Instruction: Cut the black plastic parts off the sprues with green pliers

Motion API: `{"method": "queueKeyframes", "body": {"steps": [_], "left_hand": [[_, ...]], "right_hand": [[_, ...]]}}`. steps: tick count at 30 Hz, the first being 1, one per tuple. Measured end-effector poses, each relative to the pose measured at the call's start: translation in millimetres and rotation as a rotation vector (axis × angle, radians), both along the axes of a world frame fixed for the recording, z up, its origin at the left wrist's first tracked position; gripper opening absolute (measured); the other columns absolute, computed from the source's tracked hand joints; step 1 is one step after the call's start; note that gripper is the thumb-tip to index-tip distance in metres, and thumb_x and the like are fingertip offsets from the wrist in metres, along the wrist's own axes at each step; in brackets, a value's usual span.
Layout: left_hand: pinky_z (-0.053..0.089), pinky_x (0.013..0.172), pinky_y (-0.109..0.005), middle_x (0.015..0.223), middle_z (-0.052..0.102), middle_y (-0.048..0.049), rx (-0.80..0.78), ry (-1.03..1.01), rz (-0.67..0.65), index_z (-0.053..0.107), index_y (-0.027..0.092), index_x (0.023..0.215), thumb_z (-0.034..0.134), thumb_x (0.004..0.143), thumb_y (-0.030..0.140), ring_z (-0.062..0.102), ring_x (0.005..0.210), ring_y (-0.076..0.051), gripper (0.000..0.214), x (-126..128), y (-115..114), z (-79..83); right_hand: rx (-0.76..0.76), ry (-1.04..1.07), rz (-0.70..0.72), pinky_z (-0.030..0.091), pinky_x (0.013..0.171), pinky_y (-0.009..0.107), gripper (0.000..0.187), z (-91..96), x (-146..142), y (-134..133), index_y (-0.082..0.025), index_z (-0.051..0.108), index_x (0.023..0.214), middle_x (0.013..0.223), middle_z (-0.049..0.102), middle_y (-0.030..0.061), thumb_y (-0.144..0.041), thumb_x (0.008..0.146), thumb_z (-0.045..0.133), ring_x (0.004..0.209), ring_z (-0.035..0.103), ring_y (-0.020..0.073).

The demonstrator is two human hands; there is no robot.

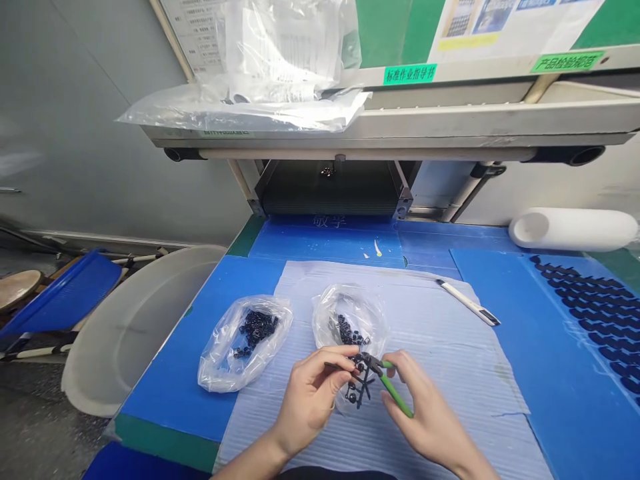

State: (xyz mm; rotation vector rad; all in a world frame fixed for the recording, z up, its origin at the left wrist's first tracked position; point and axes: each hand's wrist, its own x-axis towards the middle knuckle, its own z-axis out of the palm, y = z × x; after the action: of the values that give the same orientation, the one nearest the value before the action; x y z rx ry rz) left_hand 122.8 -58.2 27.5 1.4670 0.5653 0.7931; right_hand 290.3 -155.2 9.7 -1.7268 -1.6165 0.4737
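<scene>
place: we read this as a factory assembly bench, not a home or office
bench: blue corrugated plastic sheet (330,243) over the worktop, pale ribbed mat (450,347) on it
paperwork: green-labelled instruction sheets (480,23) posted above the shelf rail (450,123)
stock: small black moulded parts bagged in clear plastic bags (245,340), more laid out in rows on a blue tray (590,307)
extras: white tub (130,327) at the bench's left edge, foam roll (575,229) at the back right

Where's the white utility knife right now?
The white utility knife lies on the pale corrugated sheet, to the right beyond the right hand.
</scene>
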Motion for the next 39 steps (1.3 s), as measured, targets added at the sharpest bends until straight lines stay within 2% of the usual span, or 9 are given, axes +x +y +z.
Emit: {"method": "queueKeyframes", "body": {"steps": [3,9,14,19,22,25,29,32,39], "left_hand": [[0.049,0.070,-0.021,0.098,0.062,-0.0058,-0.116,-0.008,0.026,0.061,0.017,0.076,0.055,0.078,0.024,0.061,0.072,-0.011,0.009,2,-2,0.4],[0.048,0.074,-0.022,0.105,0.061,-0.0084,-0.227,0.018,0.036,0.059,0.016,0.074,0.057,0.076,0.026,0.061,0.080,-0.014,0.010,3,-1,2.7],[0.048,0.073,-0.023,0.104,0.061,-0.0103,-0.266,0.007,0.011,0.058,0.015,0.072,0.059,0.074,0.029,0.061,0.079,-0.016,0.014,6,0,3.5],[0.048,0.072,-0.022,0.104,0.061,-0.0111,-0.276,0.014,0.010,0.058,0.015,0.071,0.059,0.074,0.032,0.059,0.089,-0.019,0.018,7,1,0.9],[0.048,0.071,-0.023,0.106,0.060,-0.0115,-0.271,0.001,0.013,0.058,0.015,0.072,0.059,0.074,0.034,0.060,0.082,-0.017,0.020,7,2,-1.8],[0.048,0.070,-0.022,0.102,0.062,-0.0099,-0.295,-0.032,0.077,0.059,0.015,0.070,0.062,0.072,0.035,0.060,0.075,-0.015,0.020,8,2,-4.6],[0.047,0.064,-0.022,0.094,0.065,-0.0088,-0.346,-0.119,0.202,0.060,0.015,0.065,0.067,0.065,0.039,0.060,0.068,-0.014,0.026,12,0,-6.7],[0.047,0.064,-0.022,0.092,0.065,-0.0088,-0.357,-0.142,0.229,0.060,0.015,0.064,0.069,0.063,0.039,0.060,0.067,-0.014,0.026,13,-2,-6.5],[0.047,0.062,-0.022,0.092,0.065,-0.0099,-0.366,-0.212,0.283,0.060,0.014,0.065,0.069,0.063,0.039,0.060,0.066,-0.014,0.026,6,-2,-4.7]], "right_hand": [[0.026,-0.007,0.027,0.044,0.067,0.030,0.028,-1.3,-7,2,-0.020,0.040,0.099,0.085,0.048,0.0043,-0.011,0.072,0.041,0.077,0.049,0.0189],[0.063,-0.043,-0.010,0.043,0.068,0.032,0.034,-6.3,-7,4,-0.020,0.038,0.102,0.088,0.048,0.0050,-0.009,0.070,0.040,0.079,0.048,0.0198],[0.071,-0.050,-0.014,0.042,0.067,0.031,0.037,-10.6,-6,4,-0.020,0.038,0.100,0.085,0.047,0.0044,-0.006,0.066,0.038,0.078,0.048,0.0198],[0.056,-0.119,-0.004,0.041,0.059,0.026,0.039,-14.4,-4,5,-0.020,0.039,0.096,0.076,0.047,0.0020,-0.003,0.062,0.034,0.067,0.049,0.0172],[0.049,-0.157,0.001,0.037,0.054,0.024,0.034,-16.0,-3,7,-0.020,0.040,0.089,0.071,0.047,0.0008,-0.003,0.060,0.034,0.060,0.047,0.0158],[0.033,-0.136,-0.008,0.037,0.053,0.022,0.034,-18.4,-4,9,-0.021,0.040,0.086,0.069,0.046,-0.0004,-0.003,0.057,0.034,0.058,0.047,0.0154],[0.055,-0.118,-0.039,0.041,0.063,0.023,0.046,-20.3,-7,10,-0.020,0.041,0.094,0.077,0.047,0.0017,-0.002,0.051,0.035,0.070,0.050,0.0172],[0.077,-0.133,-0.045,0.041,0.069,0.026,0.050,-15.7,-9,10,-0.021,0.041,0.095,0.082,0.047,0.0027,-0.003,0.048,0.036,0.075,0.050,0.0193],[0.069,-0.144,0.021,0.041,0.067,0.027,0.051,-6.1,-16,19,-0.022,0.039,0.098,0.081,0.046,0.0027,-0.002,0.051,0.037,0.074,0.050,0.0196]]}}
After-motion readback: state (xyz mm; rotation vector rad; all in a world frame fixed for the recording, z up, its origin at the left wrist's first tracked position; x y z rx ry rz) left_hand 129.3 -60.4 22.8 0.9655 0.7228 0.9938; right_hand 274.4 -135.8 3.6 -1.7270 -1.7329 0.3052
